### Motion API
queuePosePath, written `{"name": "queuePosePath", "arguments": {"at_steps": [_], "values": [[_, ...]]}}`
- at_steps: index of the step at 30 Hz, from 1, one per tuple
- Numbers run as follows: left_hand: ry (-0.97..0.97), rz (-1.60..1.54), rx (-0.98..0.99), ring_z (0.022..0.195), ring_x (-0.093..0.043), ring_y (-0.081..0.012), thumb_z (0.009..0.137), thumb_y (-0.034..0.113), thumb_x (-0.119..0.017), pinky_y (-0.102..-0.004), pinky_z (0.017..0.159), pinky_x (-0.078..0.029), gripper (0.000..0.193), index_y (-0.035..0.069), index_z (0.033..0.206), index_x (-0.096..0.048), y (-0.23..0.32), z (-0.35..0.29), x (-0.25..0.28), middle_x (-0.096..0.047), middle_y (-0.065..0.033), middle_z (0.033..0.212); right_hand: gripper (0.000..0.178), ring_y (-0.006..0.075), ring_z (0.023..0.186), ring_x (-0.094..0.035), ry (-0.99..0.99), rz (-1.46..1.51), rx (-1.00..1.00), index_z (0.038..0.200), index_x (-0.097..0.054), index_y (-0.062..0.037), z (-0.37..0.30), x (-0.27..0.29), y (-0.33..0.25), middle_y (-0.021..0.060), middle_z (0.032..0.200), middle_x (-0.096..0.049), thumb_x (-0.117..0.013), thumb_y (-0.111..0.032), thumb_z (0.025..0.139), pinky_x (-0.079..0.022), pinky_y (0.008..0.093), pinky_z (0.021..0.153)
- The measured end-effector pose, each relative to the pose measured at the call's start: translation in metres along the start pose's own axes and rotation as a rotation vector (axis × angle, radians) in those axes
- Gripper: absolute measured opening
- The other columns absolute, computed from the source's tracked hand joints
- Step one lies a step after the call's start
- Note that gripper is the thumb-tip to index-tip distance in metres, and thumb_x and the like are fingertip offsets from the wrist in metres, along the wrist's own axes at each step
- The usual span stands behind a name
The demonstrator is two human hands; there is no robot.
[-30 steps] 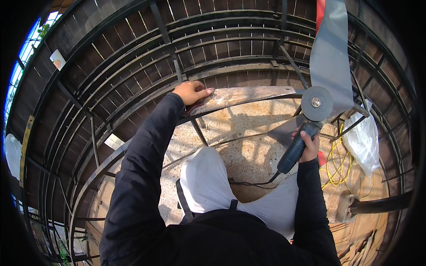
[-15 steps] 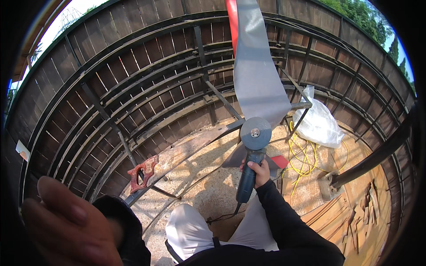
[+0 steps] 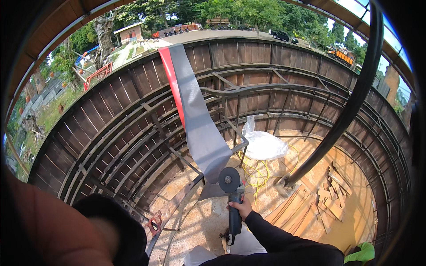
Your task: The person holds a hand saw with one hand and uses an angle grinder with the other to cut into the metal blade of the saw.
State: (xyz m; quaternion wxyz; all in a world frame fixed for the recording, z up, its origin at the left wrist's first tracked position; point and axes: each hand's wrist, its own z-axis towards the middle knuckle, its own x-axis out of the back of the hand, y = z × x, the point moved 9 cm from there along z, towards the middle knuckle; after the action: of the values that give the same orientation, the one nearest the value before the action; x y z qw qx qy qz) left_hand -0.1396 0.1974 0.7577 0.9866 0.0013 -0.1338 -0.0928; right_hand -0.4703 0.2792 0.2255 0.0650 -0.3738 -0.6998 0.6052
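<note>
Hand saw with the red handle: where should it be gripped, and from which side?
Likely best by its looped red handle, with the left hand coming from the near left: the opening suits fingers, and that end lies nearest the person, while the flat blade slants away rightward. The right hand holds an angle grinder.

At centre, the grinder [image 3: 234,219] is held in the right hand [image 3: 242,207] before the lower end of a sheet strip [image 3: 199,122], which is hung from the top edge of the wall [image 3: 253,53] behind; to the left, the handsaw [image 3: 174,201] is laid along a frame bar [image 3: 154,242]. Over right, a plastic bag [image 3: 265,146] is set beside a cord [image 3: 257,181]; nearer, by the pole [image 3: 339,126], planks [image 3: 290,207] are spread on the floor [image 3: 355,221], offcuts [image 3: 333,195] heaped to their right.
</note>
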Motion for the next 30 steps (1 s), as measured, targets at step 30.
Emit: {"name": "queuePosePath", "arguments": {"at_steps": [30], "values": [[0.066, 0.238, -0.267, 0.080, -0.065, -0.0246, 0.102, 0.028, -0.053, -0.0358, 0.061, -0.056, 0.049, 0.006, 0.143, -0.038, 0.139, 0.124, 0.109, -0.061, -0.0182, 0.117, 0.032, 0.0245, 0.077, -0.072, -0.034, 0.019, 0.032, 0.108, -0.056, 0.0003, -0.074, -0.040, -0.121, 0.0109, 0.089, -0.067, -0.075, -0.003, 0.082, -0.061, 0.0393, 0.072]]}}
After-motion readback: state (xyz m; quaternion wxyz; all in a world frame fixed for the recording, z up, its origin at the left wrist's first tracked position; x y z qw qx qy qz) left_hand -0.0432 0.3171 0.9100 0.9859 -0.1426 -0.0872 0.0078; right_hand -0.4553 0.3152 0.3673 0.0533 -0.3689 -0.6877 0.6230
